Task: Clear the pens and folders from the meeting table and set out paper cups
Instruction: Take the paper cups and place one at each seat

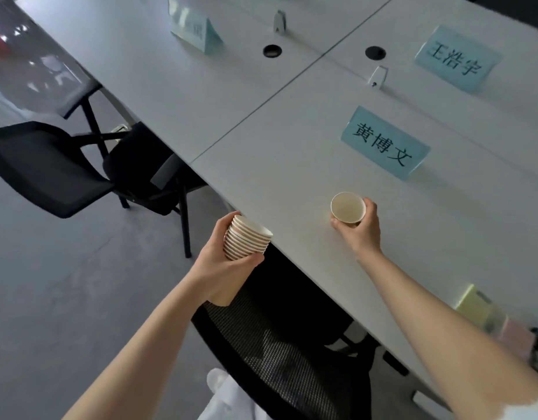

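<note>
My right hand (360,230) grips a single paper cup (348,207) from its near side; the cup stands upright on the white meeting table (292,153), just in front of a light-blue name card (384,144). My left hand (222,265) holds a stack of several nested paper cups (246,237), tilted, at the table's near edge above a chair. No pens show on the table.
Two more blue name cards (458,59) (195,27) stand further back, near two round cable holes (272,51) (375,53). Black mesh chairs (280,353) (49,168) sit along the near edge. Pastel folders or pads (476,304) lie at the right edge.
</note>
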A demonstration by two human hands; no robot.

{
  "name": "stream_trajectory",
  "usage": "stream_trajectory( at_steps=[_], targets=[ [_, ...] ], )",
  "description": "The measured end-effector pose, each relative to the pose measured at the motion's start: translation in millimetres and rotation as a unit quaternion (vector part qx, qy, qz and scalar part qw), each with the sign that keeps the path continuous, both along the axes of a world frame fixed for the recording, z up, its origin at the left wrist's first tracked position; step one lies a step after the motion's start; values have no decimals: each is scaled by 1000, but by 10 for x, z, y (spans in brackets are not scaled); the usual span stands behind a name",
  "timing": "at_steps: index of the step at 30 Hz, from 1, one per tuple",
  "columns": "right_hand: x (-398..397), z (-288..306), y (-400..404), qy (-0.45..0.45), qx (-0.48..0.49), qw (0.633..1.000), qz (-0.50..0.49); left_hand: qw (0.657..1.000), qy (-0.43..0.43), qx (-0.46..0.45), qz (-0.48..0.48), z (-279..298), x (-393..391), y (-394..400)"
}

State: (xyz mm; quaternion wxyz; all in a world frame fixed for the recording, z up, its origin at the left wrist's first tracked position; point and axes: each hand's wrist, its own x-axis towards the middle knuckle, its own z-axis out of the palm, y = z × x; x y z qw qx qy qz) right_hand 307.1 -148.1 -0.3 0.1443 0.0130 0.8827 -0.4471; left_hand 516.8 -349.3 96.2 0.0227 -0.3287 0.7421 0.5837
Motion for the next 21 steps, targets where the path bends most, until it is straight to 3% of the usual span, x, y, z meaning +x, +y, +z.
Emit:
stream_trajectory(
  at_steps=[6,9,11,15,21],
  targets=[
    [40,-55,-66,-38,24,997,-64,1000,-11,-8,23,-111,-119,-116],
    [332,-43,-157,-94,55,985,-135,999,-17,-8,37,-147,-74,-155],
    [559,-14,-282,-146,36,980,-127,998,-33,-15,44,-167,-11,-242],
    [1007,369,-797,-225,-74,972,6,995,-67,-24,70,-202,207,-615],
    [1494,989,-1859,-97,-108,958,246,989,-89,-117,17,-178,668,-1264]
  ],
)
